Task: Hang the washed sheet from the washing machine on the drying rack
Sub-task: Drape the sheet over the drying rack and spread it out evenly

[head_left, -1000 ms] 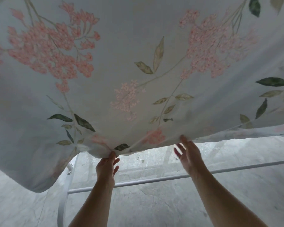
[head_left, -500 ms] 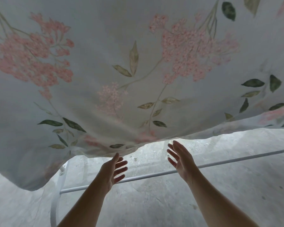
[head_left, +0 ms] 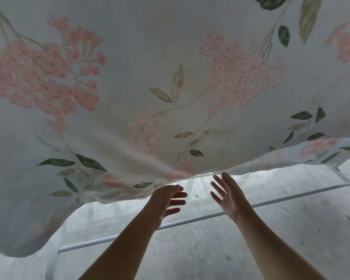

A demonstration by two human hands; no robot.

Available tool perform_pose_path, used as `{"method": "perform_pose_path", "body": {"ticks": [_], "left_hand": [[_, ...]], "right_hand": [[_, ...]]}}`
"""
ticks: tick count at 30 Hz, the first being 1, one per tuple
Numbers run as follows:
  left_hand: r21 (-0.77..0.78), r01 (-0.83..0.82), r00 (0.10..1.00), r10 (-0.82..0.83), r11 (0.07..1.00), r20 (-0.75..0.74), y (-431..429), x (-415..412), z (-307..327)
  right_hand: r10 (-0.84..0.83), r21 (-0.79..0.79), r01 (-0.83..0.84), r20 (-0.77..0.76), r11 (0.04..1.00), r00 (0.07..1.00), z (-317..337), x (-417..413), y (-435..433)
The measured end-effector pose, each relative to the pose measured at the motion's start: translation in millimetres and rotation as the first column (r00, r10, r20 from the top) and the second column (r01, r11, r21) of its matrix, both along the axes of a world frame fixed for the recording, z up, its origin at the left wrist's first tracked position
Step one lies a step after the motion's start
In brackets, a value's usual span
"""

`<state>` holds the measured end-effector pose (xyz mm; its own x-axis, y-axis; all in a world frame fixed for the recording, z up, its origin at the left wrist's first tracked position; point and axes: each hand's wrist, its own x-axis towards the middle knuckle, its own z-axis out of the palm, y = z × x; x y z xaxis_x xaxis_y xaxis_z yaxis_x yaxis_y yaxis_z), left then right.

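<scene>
A pale sheet (head_left: 170,67) printed with pink flower clusters and green leaves billows overhead and fills the upper two thirds of the view. Its lower hem runs just above my hands. My left hand (head_left: 168,201) is raised beneath the hem, fingers spread and relaxed, holding nothing. My right hand (head_left: 228,197) is raised beside it, palm facing left, fingers straight, its fingertips close under the hem. A white bar of the drying rack (head_left: 281,200) crosses behind both wrists, slanting up to the right.
A white upright of the rack (head_left: 51,267) shows at the lower left, partly veiled by the sheet. Grey marbled flooring (head_left: 210,249) lies below the bar.
One second ago both hands gripped or touched the sheet's hem. They have let go and spread open, and the sheet has lifted and drifted up away from them.
</scene>
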<state>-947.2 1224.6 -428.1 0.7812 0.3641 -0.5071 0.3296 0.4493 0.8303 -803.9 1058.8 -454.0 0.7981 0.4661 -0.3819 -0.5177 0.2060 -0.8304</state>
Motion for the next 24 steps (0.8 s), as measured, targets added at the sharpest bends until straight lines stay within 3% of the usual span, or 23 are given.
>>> {"method": "perform_pose_path", "body": {"ticks": [6,11,18,24], "left_hand": [[-0.154,0.113,0.99,-0.098,0.982,0.098,-19.5,45.1,16.4],[-0.167,0.177,0.98,-0.159,0.97,0.116,-28.4,71.5,47.0],[-0.105,0.166,0.985,-0.159,0.981,0.071,-52.9,114.3,58.4],[-0.119,0.054,0.997,-0.047,0.991,0.066,-97.4,149.3,39.4]], "right_hand": [[-0.195,-0.114,0.206,0.104,0.972,0.975,55.9,15.8,-39.0],[-0.258,-0.218,0.292,0.172,0.931,0.951,102.1,30.7,-63.9],[-0.255,-0.184,0.283,0.163,0.941,0.953,109.2,46.1,-89.6],[-0.188,-0.106,0.207,0.166,0.973,0.968,90.9,91.5,-133.3]]}}
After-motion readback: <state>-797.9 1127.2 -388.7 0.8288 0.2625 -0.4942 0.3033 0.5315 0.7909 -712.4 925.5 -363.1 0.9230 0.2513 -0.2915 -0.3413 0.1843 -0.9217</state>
